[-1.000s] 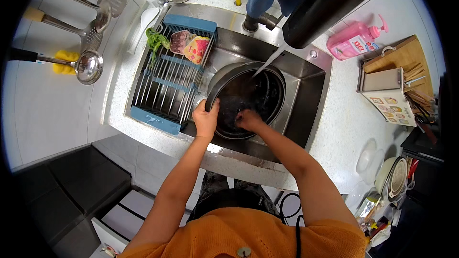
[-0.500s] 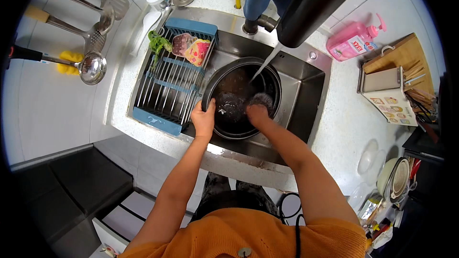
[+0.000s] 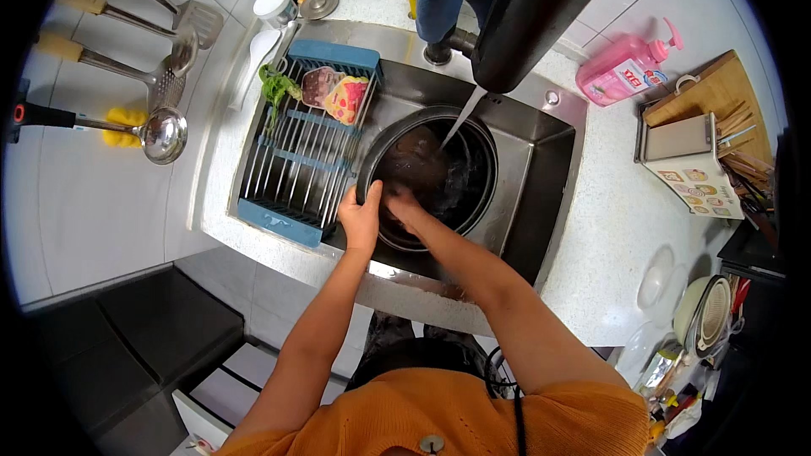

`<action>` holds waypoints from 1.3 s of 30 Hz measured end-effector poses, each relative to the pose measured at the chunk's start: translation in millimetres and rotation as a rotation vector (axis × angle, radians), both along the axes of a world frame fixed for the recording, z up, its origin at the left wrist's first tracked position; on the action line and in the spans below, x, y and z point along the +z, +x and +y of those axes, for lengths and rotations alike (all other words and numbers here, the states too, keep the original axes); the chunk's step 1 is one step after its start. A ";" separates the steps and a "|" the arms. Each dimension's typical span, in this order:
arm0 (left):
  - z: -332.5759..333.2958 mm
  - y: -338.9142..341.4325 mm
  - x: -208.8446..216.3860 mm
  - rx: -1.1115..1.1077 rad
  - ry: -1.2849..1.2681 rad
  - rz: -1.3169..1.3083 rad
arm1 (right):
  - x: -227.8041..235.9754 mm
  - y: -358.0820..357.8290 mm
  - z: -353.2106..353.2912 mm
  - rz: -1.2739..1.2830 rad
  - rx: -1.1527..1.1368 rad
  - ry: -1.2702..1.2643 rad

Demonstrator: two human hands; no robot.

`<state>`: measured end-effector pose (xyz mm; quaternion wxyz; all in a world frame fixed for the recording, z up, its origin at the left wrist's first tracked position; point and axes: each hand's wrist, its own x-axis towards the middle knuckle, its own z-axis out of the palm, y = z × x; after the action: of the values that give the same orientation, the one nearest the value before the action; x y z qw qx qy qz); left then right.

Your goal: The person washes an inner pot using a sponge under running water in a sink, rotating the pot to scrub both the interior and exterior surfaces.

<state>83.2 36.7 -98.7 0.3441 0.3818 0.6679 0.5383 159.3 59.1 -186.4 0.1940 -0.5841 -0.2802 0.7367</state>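
A round dark pot (image 3: 481,198) sits in the steel sink (image 3: 519,165) with water in it. My left hand (image 3: 360,218) grips its left rim, thumb on top. Inside the pot, close to that same side, is my right hand (image 3: 402,206), its fingers curled down against the inner wall; whatever they hold is hidden in the dark water. A stream of water (image 3: 463,115) falls from the tap into the pot's far part. The tap's outlet is covered by a big black tube (image 3: 528,42) in the foreground.
A blue-ended drying rack (image 3: 279,221) spans the sink's left side, holding green leaves (image 3: 277,89) and two patterned pieces (image 3: 345,100). A pink pump bottle (image 3: 621,72) stands at the back right, near a utensil holder (image 3: 680,142). Ladles and turners (image 3: 163,135) hang on the left wall.
My right hand has moved left across the pot, from its right side to the wall beside my left hand. My left hand keeps its hold on the rim. Water still runs.
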 end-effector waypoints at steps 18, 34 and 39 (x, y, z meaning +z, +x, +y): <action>-1.6 -7.5 -6.6 0.017 -0.096 -0.009 | 77.5 48.3 -16.0 0.096 0.417 0.356; 16.6 -20.4 -16.8 -0.022 -0.130 -0.195 | 83.1 180.5 -1.6 -0.902 1.319 1.415; 26.6 -12.9 -4.7 -0.150 -0.128 -0.237 | 57.6 180.2 -13.3 -0.885 1.201 1.419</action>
<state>70.3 63.3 -103.4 0.4836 0.3416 0.6252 0.5085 339.5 45.9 -128.8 -0.0264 -0.3177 -0.9430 0.0957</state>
